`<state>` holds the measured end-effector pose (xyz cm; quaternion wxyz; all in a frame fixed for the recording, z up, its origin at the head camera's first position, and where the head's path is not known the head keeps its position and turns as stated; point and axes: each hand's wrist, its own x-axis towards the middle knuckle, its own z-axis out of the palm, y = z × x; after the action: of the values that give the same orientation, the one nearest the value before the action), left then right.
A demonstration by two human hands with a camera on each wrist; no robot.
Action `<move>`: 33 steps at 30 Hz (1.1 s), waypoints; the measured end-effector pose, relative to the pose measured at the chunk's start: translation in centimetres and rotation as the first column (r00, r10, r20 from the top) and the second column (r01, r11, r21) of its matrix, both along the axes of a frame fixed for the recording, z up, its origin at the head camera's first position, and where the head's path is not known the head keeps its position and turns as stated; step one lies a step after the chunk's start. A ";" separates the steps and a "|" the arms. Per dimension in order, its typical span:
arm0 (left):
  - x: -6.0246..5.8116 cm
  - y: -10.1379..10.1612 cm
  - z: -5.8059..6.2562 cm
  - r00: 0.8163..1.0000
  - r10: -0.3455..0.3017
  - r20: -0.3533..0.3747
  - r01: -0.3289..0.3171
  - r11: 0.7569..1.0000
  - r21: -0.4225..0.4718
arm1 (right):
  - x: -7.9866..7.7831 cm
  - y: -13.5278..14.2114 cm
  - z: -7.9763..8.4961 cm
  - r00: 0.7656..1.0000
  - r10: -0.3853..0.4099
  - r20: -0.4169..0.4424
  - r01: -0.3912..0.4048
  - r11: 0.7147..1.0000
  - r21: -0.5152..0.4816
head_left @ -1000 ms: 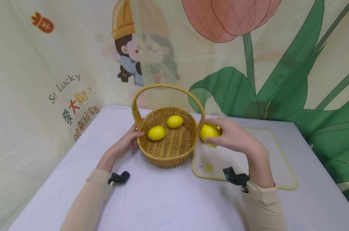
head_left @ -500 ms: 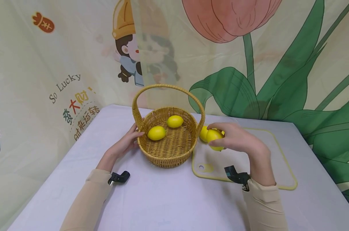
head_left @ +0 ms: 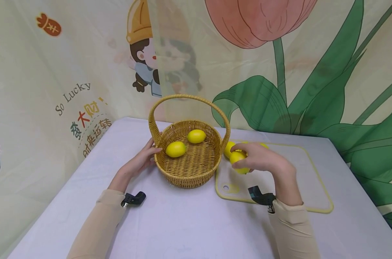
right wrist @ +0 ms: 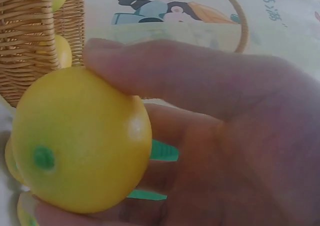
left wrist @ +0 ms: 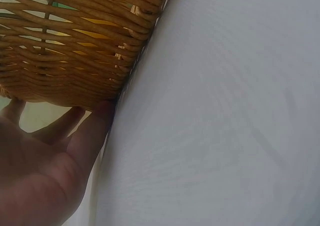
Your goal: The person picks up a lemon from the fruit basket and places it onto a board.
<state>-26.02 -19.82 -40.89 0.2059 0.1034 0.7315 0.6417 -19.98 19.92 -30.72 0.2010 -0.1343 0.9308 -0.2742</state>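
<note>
A yellow lemon (head_left: 239,161) sits between the thumb and curled fingers of my right hand (head_left: 264,158), over the near left part of the cutting board. In the right wrist view this lemon (right wrist: 82,141) shows a green end. My left hand (head_left: 140,158) holds the wicker basket (head_left: 186,182) at its left side, thumb over the rim by the handle's foot. Fingertips (left wrist: 102,108) meet the woven wall low down in the left wrist view. Inside the basket lie two lemons, one left (head_left: 176,149) and one farther back (head_left: 197,136).
The white cutting board (head_left: 299,180) with a yellow edge lies right of the basket. Another lemon (head_left: 227,149) rests on it against the basket side, and more yellow fruit (head_left: 264,145) shows behind my right hand. A printed cloth (head_left: 247,93) hangs behind the table.
My right hand first drew back from the basket's right side with a lemon, uncovering another lemon there, then came lower and slightly left, still holding its lemon. The left hand stays put.
</note>
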 end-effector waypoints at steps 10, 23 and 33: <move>-0.1 0.0 -0.1 1.000 -0.002 -0.001 0.002 1.000 -0.002 | -0.8 -0.5 -1.5 0.997 -0.009 0.079 0.006 0.999 0.033; 0.1 0.0 0.0 1.000 0.000 -0.007 0.000 1.000 0.000 | -1.3 -1.2 -2.8 0.991 0.001 0.137 -0.012 0.997 0.079; 0.0 0.1 -0.1 1.000 0.004 -0.015 -0.005 1.000 -0.002 | -1.7 -1.5 -4.0 0.990 -0.031 0.136 0.019 0.996 0.088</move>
<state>-25.99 -19.72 -40.99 0.1990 0.1064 0.7340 0.6405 -21.67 18.47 -34.75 0.2669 -0.0947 0.9273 -0.2449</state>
